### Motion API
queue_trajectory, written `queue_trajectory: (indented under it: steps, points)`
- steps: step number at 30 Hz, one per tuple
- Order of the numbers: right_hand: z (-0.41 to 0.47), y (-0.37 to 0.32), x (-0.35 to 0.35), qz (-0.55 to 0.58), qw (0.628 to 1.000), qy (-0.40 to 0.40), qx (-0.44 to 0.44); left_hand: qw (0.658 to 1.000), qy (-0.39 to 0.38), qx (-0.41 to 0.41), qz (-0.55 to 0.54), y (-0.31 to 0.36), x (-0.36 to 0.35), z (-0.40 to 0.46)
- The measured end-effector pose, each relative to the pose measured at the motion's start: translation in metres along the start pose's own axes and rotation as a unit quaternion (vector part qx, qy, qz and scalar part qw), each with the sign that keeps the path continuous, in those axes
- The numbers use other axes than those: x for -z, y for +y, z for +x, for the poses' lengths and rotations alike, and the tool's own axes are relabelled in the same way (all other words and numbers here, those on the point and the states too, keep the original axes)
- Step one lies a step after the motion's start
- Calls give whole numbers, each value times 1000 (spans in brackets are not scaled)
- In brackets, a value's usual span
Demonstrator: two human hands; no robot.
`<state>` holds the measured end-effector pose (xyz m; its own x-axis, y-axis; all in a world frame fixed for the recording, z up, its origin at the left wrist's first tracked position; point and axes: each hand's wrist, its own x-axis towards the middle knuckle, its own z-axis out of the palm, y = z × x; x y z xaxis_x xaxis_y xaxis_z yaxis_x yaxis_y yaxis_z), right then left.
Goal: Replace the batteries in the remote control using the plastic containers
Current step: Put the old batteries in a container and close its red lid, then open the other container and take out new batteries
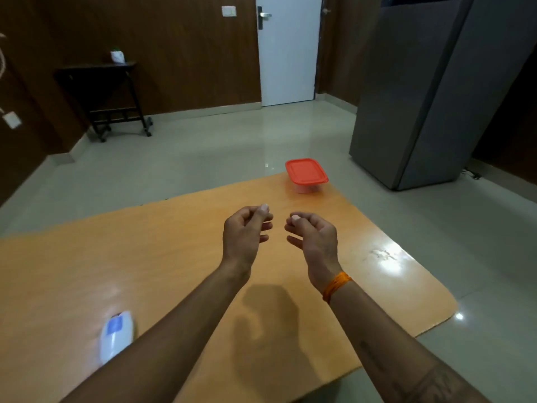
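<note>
A clear plastic container with a red lid (306, 173) stands shut near the far edge of the orange wooden table (174, 257). A white remote control (116, 337) with a blue patch lies at the near left, partly hidden behind my left forearm. My left hand (245, 231) and my right hand (312, 235) hover side by side above the middle of the table, a short way in front of the container. Both have loosely curled fingers and hold nothing. An orange thread band circles my right wrist.
The table's right edge and rounded corner (444, 309) lie close to my right arm. Beyond the table are a tiled floor, a grey refrigerator (421, 97) at the right, a white door (287, 50) and a dark wheeled side table (107, 91) at the back left.
</note>
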<state>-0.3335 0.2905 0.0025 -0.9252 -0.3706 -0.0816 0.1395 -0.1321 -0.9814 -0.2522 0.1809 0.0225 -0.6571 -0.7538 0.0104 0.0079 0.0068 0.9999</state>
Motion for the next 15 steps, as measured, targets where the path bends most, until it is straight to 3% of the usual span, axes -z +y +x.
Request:
queue_trajectory:
  steps: [15]
  points:
    - [-201, 18, -128, 36, 987, -157, -27, 989, 140, 17, -35, 16, 223, -170]
